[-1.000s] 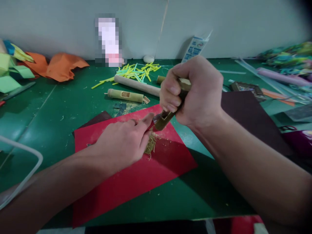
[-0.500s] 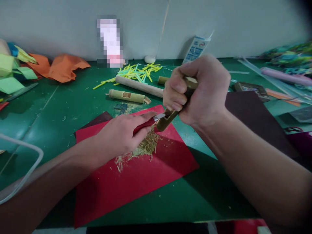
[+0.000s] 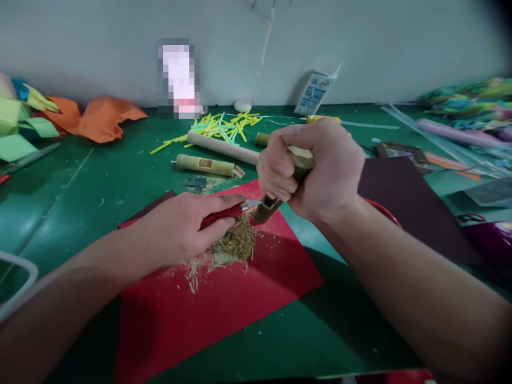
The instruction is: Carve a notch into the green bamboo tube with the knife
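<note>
My left hand [image 3: 188,224] is closed around the red handle of a craft knife [image 3: 224,214], thumb along its top. The short metal blade points right, its tip at the edge of a cut-out notch in a bamboo tube [image 3: 263,215]. Wrapped round that tube is my right hand [image 3: 324,170], a fist that hides its middle; the upper end sticks out above the fingers. The tube is tilted, its lower end over a red sheet [image 3: 208,325]. Beneath lies a heap of bamboo shavings [image 3: 240,240].
Behind my hands lie another notched bamboo piece [image 3: 220,166], a pale wooden rod [image 3: 224,148] and yellow-green straws [image 3: 218,128]. A drink carton [image 3: 316,92] leans at the wall. Orange paper [image 3: 110,118] is left; a dark sheet [image 3: 408,208] and purple object [image 3: 490,240] are right.
The view has tilted up slightly. My right fist and the bamboo tube sit a little lower and farther left. The knife has shifted slightly left, its tip still by the notch.
</note>
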`<action>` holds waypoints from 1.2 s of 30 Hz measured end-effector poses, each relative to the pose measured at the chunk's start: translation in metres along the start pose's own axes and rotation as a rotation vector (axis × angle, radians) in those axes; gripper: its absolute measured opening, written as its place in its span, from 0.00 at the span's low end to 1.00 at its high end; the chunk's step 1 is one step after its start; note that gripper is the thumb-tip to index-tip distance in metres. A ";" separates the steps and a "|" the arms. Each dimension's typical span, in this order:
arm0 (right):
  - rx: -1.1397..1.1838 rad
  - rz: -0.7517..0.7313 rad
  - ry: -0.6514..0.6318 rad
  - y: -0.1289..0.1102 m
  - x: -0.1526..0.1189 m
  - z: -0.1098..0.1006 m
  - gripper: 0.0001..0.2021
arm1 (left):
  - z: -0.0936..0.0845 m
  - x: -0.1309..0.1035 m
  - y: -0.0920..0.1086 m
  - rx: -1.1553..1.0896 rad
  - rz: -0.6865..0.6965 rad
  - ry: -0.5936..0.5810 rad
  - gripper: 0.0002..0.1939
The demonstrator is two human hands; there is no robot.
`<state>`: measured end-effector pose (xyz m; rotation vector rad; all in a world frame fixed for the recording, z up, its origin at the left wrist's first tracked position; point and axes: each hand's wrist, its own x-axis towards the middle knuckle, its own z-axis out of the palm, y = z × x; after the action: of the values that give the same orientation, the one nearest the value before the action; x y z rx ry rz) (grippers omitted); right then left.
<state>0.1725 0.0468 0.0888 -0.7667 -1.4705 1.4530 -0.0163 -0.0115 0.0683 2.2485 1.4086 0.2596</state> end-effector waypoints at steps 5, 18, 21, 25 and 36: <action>0.006 0.033 -0.051 -0.001 0.002 -0.002 0.17 | 0.004 -0.002 0.007 0.049 0.008 0.023 0.22; 0.079 0.058 -0.122 -0.003 0.006 -0.004 0.15 | 0.024 0.001 -0.004 0.251 0.072 0.114 0.27; 0.012 0.091 -0.070 -0.003 0.006 -0.003 0.15 | 0.026 0.000 -0.004 0.347 0.092 0.137 0.27; -0.043 0.105 -0.017 -0.002 0.005 -0.003 0.16 | 0.028 -0.001 0.000 0.486 0.104 0.167 0.27; 0.037 0.012 0.006 0.001 0.001 -0.002 0.16 | 0.023 -0.005 0.011 0.402 0.049 0.135 0.26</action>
<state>0.1739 0.0493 0.0875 -0.7571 -1.4330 1.4820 -0.0004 -0.0268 0.0541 2.6331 1.5926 0.1558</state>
